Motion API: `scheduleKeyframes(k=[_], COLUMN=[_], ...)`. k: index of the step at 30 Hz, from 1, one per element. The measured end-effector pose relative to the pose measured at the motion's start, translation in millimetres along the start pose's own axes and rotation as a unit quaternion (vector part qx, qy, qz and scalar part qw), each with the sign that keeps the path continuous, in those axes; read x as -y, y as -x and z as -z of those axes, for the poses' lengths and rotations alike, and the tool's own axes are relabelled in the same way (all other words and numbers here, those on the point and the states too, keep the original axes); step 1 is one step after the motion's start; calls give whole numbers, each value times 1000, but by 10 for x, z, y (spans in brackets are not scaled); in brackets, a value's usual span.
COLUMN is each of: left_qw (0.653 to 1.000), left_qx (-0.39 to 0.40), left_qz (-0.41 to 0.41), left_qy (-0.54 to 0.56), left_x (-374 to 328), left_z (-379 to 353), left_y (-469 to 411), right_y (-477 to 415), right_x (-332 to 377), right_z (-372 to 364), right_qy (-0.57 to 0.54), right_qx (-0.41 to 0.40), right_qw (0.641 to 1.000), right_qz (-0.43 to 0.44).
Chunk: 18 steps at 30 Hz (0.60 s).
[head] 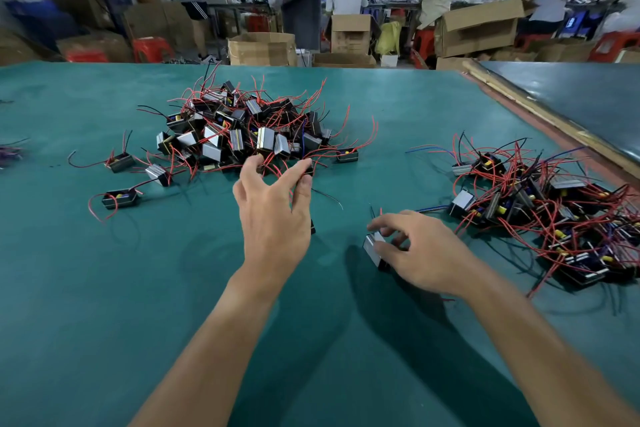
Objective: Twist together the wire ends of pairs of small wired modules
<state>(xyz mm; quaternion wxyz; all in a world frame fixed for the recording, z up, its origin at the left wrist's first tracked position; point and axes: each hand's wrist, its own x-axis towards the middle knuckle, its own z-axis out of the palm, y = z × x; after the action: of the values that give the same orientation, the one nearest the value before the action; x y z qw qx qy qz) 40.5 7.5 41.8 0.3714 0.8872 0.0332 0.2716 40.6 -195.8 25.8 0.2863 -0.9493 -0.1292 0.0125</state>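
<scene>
Reaching wide-fingered into the module pile (242, 128), left hand (273, 215) should pick one untangled; right hand (426, 253) grips a module (373, 246).

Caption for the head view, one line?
Left hand reaches the central module pile; right hand grips one module over the green table.

Hands: 2 — left hand (273, 204), right hand (422, 253). Module heaps: 2 — centre heap (242, 135), right heap (554, 215); units in each are too tangled to count. Loose modules left of the centre heap: 3 (module A (119, 162), module B (158, 175), module C (121, 199)). Module in the right hand's grip: 1, held module (374, 248). Table surfaces: 2, green table (104, 288) and grey table (571, 97). Boxes, stools, people at the back: blurred, no firm count.
</scene>
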Motion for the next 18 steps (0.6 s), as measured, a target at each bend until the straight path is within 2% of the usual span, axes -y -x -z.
scheduleKeyframes(k=[5,10,12,14,18], left_qw=[987,977,974,979,987], left_qx=[-136,-152,-123,-52,109], left_qz=[-77,-109,-119,-132,-115], left_qy=[-29,101,145,149,27], left_x=[-29,-49,-74,-70,-14], left_z=[26,6,1,-19,-71], left_y=[-1,18,44,52,73], right_y=[2,15,12,11,16], right_x=[19,34,62,79,74], right_z=[-12,-42,-49,-41,3], right_qy=[24,-32,-75,-97,-68], right_qx=[0,-20,-42,-74,-111], right_qw=[1000,999,996,992,991], right_qz=[-3,-21,-18,0,32])
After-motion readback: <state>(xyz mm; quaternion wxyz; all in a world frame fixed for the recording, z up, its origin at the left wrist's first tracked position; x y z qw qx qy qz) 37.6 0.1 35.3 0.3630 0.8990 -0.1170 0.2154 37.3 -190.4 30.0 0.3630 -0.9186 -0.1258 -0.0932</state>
